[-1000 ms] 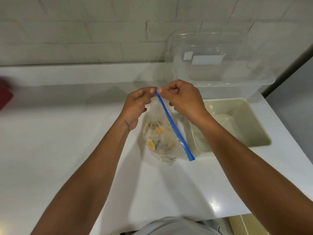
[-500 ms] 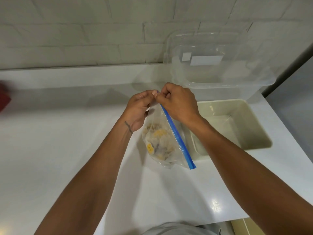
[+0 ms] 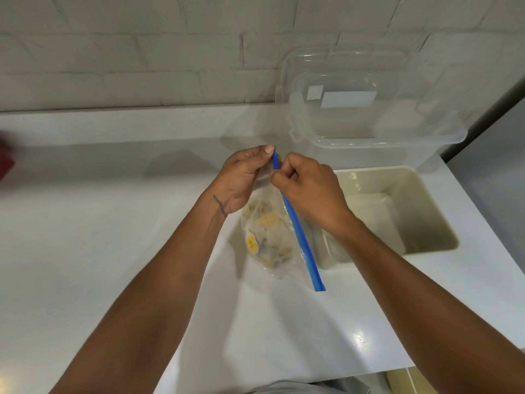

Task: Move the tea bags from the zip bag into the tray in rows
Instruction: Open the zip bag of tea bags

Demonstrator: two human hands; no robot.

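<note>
Head view: left grip (image 3: 241, 180) and right grip (image 3: 309, 189) both pinch the blue zip (image 3: 298, 237) at its top end. The bag (image 3: 281, 270) of tea bags (image 3: 267, 223) hangs above the desk (image 3: 113, 237), centre, tray (image 3: 422, 217) just beside, toward the right edge.

The zip bag (image 3: 277, 247) sits between my left hand (image 3: 244, 180) and right hand (image 3: 309, 189), maybe touching the counter (image 3: 113, 223), with the tea bags (image 3: 265, 221) inside. The tray (image 3: 426, 217) lies just right of it, the bin (image 3: 369, 129) behind the tray.
</note>
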